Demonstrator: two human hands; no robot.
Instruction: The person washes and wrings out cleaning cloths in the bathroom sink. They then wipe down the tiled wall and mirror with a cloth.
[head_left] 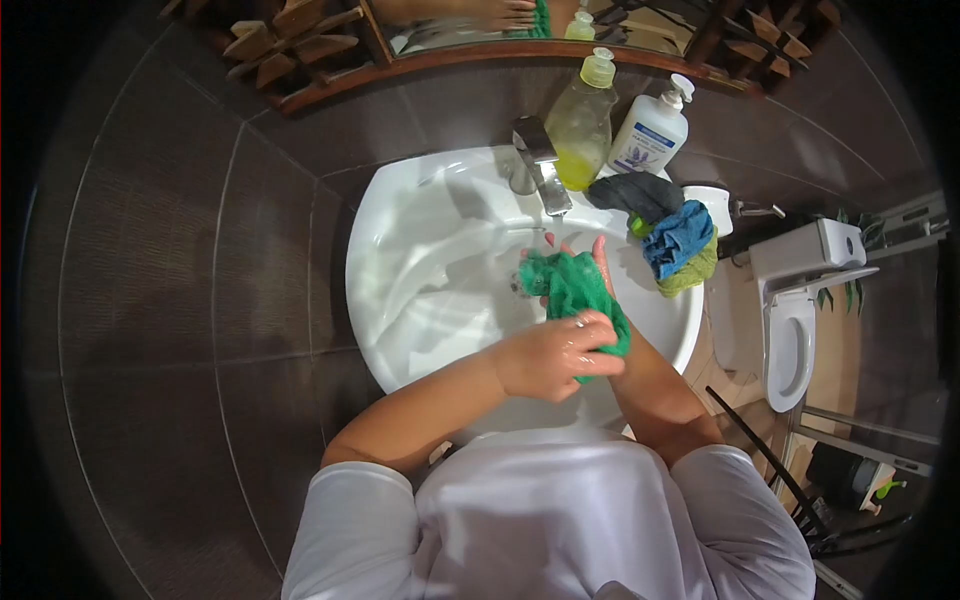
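A wet green cloth [572, 283] is stretched between my hands over the basin, under the tap [545, 170]. My left hand [562, 357] is closed round its near end, the knuckles wet. Farther forward, the cloth lies across my right hand [602, 262]. The fingers of that hand stick out past the cloth, stretched and apart, just below the spout. Water runs from the tap onto the far end of the cloth. The cloth covers most of my right palm.
The white basin [420, 290] surrounds my hands. On its right rim lie a dark grey cloth [637, 195], a blue cloth [678, 240] and a yellow-green cloth [692, 272]. Behind stand a yellow soap bottle [582, 120] and a white pump bottle [652, 130]. A toilet [792, 350] is at right.
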